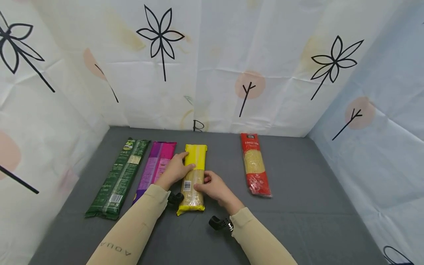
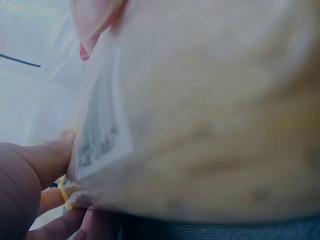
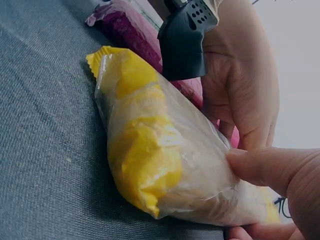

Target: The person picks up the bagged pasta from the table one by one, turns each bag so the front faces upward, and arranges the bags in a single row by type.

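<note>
A yellow pack of dried noodles with a clear window and a barcode lies in the middle of the grey table. My left hand grips its left edge near the upper half, thumb on top. On the opposite edge, my right hand pinches the pack lower down, its thumb over the window and its fingers at the side. Close up in the right wrist view, the pack shows its crumpled yellow end, and the right thumb presses on the wrapper. Blurred wrapper fills most of the left wrist view.
Left of the yellow pack lie a purple-and-pink pack, partly behind the left arm, and a long green pack. A red noodle pack lies apart on the right. Patterned white cloth walls in the grey table.
</note>
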### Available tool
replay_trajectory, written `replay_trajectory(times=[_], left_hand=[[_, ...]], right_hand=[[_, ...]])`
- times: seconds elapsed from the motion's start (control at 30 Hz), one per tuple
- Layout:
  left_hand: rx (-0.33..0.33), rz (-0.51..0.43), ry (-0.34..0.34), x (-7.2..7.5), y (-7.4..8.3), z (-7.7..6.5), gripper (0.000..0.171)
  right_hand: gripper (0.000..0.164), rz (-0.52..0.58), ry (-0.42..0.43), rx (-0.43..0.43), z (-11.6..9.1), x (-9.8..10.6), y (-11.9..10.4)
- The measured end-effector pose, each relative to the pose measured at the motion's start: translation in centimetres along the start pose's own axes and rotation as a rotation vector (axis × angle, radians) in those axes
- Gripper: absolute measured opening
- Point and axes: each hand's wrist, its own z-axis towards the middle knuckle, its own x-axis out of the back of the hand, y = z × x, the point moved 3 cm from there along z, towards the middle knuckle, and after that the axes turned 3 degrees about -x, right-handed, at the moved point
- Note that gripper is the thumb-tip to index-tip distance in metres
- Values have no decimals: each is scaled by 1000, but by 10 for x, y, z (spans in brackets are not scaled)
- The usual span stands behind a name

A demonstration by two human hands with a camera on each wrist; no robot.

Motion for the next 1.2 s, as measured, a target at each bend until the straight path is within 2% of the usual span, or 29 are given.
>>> replay_trajectory(times=[0.2,0.47,0.6,0.77,0.93,1.07,1.2], left_hand=[[1,-49,-5,1,5,-3,64],[80,-251,-10,-3,0,-5,65],[104,-330,-3,-4,-1,-6,67],[93,-373,39,-3,1,-11,66],[47,-413,107,1,12,-15,65],[14,-410,150,2,20,-17,66],[-9,-410,158,2,25,-19,70]], right_hand=[[59,53,-14,23,-3,2,-1],[58,115,-16,65,-3,0,-1],[61,180,-30,61,-3,-3,-1],[68,250,-68,53,-3,-4,3],[76,267,-85,78,-5,-1,0],[76,250,-65,110,-8,6,-9],[74,165,-2,195,-10,14,-17]])
